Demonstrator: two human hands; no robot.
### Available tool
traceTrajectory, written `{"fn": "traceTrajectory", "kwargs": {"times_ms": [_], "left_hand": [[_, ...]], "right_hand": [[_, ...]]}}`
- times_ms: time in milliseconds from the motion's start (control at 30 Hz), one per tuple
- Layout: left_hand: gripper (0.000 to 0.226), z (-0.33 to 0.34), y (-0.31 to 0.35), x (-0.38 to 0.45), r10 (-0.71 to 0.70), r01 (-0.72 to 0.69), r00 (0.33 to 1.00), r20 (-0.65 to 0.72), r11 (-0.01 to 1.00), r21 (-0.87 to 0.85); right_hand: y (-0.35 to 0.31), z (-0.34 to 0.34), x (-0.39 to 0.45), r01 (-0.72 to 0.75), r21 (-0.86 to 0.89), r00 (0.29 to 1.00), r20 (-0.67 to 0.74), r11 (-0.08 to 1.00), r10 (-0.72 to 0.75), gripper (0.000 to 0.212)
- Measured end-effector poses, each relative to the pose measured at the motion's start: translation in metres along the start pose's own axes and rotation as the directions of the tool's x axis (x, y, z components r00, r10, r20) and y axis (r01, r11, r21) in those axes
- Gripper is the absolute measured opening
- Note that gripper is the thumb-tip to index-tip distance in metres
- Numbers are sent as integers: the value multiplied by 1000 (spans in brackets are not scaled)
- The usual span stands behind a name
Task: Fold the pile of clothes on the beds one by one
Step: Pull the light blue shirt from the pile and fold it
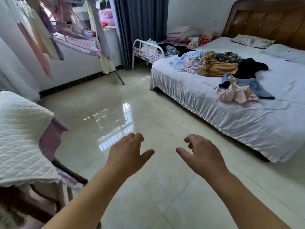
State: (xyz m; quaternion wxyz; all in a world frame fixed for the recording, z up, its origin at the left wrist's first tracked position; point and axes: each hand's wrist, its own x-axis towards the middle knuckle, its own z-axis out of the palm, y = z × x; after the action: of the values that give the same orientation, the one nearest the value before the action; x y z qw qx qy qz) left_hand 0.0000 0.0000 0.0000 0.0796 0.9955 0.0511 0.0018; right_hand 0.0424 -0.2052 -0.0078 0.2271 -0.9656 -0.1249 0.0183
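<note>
both arms reach out over the shiny tiled floor (pixel 148 187), palms down; the left hand (pixel 127 154) has its fingers loosely curled and its thumb stuck out toward the other hand, gripping nothing; the right hand (pixel 201 156) looks the same, fingers bent and slack, thumb pointing inward, holding nothing; the two hands hang side by side with a gap of bare tile between them. ahead of the right hand and off to its right stands the big bed (pixel 214 109) with a pale sheet and a wooden headboard (pixel 264 19); the pile of clothes (pixel 219 66) lies unfolded on top of it, well apart from both hands; a light blue piece (pixel 189 60) is at the end farthest ahead of the hands, a mustard one (pixel 216 67) and a black one (pixel 250 67) next, and a pink one (pixel 236 95) lies nearest the right hand. beyond that, a small white metal cot (pixel 145 50) touches the bed's far corner. out past the left hand sits a quilted white cover (pixel 19 133), and ahead of that hand garments hang on a drying rack (pixel 74 32) by the window.
</note>
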Motion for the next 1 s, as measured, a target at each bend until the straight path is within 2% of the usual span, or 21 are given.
{"fn": "traceTrajectory", "kwargs": {"times_ms": [100,233,333,467,567,767,900,1000], "left_hand": [[53,6,-2,77,82,-83,996,-21,996,-30],[54,21,3,177,188,-188,982,36,982,-2],[54,25,-2,256,209,-211,977,37,977,39],[54,12,-13,361,173,-176,984,46,981,76],[53,-7,-37,432,137,-135,991,-8,987,87],[49,-18,-105,533,-47,50,997,-56,997,51],[47,-4,-154,611,-139,141,988,-61,989,33],[47,0,-187,684,-141,142,990,-23,989,45]], "right_hand": [[13,1,59,-56,34,997,-57,998,58,37],[33,7,143,-112,15,992,-51,994,113,37],[45,11,215,-111,-10,993,-44,994,111,38],[47,9,329,-52,-11,998,-32,999,52,39],[32,7,417,41,-5,999,-22,999,-42,40],[-5,18,563,191,25,981,23,981,-191,40],[-18,44,655,217,18,975,36,976,-217,39],[-30,60,729,192,-8,979,71,981,-191,39]]}}
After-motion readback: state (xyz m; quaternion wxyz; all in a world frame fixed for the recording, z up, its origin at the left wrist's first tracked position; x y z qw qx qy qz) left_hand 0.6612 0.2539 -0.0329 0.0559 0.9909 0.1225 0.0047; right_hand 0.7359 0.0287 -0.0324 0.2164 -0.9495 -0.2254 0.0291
